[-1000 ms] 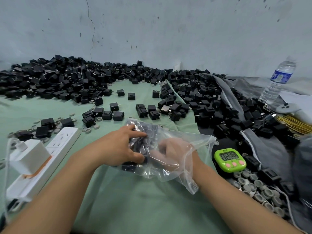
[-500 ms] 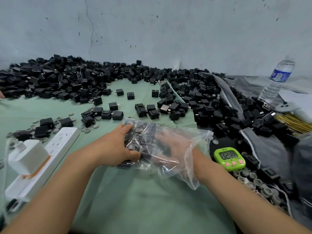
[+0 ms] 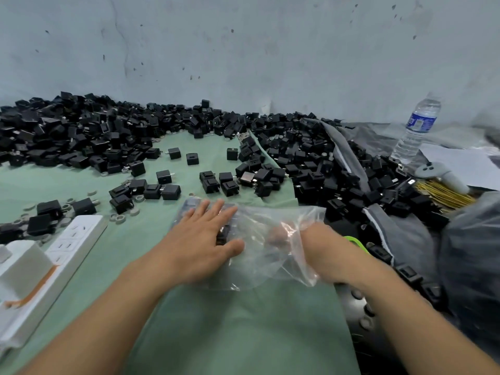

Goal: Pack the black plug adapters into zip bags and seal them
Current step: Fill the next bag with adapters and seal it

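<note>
Clear plastic zip bag [image 3: 259, 269] lies on the green cloth [image 3: 243, 334], black plug adapters [image 3: 223, 234] at its 9 o'clock end. The left hand [image 3: 200, 244] presses flat, fingers straight, pinning them. The right hand [image 3: 281, 234], inside at 3 o'clock, perhaps pushes more in; its fingers are too blurred to tell.

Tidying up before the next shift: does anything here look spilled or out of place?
Small grey rings lie scattered loose on the green cloth beside the power strip, mixed among stray adapters. A white controller sits by the bottle, unrelated to packing.
</note>
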`<act>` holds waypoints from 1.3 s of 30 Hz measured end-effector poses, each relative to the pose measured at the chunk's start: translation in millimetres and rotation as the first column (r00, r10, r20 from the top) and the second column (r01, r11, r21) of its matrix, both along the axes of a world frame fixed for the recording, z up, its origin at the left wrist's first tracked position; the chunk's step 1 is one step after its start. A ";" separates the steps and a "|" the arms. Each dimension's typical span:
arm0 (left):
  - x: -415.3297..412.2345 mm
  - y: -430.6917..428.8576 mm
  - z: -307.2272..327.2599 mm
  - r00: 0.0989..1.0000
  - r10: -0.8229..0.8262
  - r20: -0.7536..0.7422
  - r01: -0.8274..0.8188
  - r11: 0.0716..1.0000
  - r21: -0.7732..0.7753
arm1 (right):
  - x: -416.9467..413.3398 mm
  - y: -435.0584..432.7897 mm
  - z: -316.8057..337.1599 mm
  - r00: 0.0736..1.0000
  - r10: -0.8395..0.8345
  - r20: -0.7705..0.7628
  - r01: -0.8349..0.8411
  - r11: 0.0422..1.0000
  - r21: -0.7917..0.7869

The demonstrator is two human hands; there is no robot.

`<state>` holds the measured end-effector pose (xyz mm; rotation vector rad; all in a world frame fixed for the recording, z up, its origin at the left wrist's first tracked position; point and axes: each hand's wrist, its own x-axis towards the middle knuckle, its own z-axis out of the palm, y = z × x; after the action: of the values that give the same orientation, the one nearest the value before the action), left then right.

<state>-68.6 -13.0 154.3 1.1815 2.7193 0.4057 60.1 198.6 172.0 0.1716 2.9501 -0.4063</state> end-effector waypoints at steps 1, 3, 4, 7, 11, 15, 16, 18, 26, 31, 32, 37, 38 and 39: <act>-2.4 2.1 -4.3 0.999 0.003 -0.032 -0.005 0.999 -0.041 | 3.7 9.5 5.1 0.992 -0.106 -0.075 0.093 0.982 -0.162; -6.6 3.8 -10.0 0.997 0.000 -0.071 -0.007 0.995 -0.100 | 10.5 34.7 14.0 0.892 -0.396 -0.218 0.280 0.863 -0.421; -7.6 3.6 -12.0 0.996 -0.005 -0.086 -0.005 0.993 -0.118 | 10.3 49.8 16.4 0.815 -0.486 -0.315 0.344 0.844 -0.412; -9.3 2.3 -15.0 0.995 -0.014 -0.102 0.002 0.992 -0.125 | -7.4 77.7 13.6 0.712 -0.574 -0.405 0.554 0.813 -0.180; -8.2 -0.5 -9.2 0.999 -0.027 -0.020 0.026 0.999 -0.045 | -30.5 95.3 -4.0 0.826 -0.510 -0.239 0.562 0.778 0.281; 2.3 -4.6 10.0 0.986 0.123 0.114 -0.151 0.948 0.280 | -40.0 90.4 -17.9 0.879 -0.385 -0.281 0.469 0.807 0.360; 11.0 -1.9 16.2 0.986 0.149 0.068 -0.163 0.922 0.351 | -37.7 88.9 -16.7 0.880 -0.367 -0.302 0.452 0.843 0.292; 37.9 10.2 26.6 0.989 0.142 -0.046 -0.104 0.876 0.471 | -24.5 84.7 -4.5 0.833 -0.403 -0.379 0.456 0.888 0.058; 108.5 57.5 30.2 0.954 0.053 -0.294 -0.016 0.992 0.128 | 49.1 43.3 49.4 0.954 -0.268 -0.131 0.247 0.956 -0.157; 101.0 56.1 33.0 0.981 0.181 0.068 -0.193 0.909 0.369 | 47.9 12.3 32.6 0.995 -0.070 -0.076 0.031 0.907 -0.420; 100.9 54.6 35.1 0.974 0.181 0.136 -0.222 0.876 0.428 | 43.0 6.7 27.2 0.991 -0.071 -0.116 0.004 0.869 -0.494; 102.9 52.9 40.7 0.963 0.103 0.248 -0.238 0.754 0.612 | 21.6 -9.0 5.8 0.974 -0.168 -0.155 0.033 0.774 -0.632; 103.9 51.7 40.8 0.980 0.106 0.169 -0.187 0.778 0.600 | 18.9 -11.1 3.0 0.985 -0.141 -0.096 0.051 0.779 -0.625; 104.7 49.8 41.3 0.992 0.110 0.062 -0.125 0.812 0.569 | 15.3 -13.3 1.0 0.993 -0.106 -0.049 0.052 0.778 -0.626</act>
<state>36.0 36.8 195.6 1.0970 2.7327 1.3259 75.4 185.3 173.0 0.1937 2.6983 -1.4001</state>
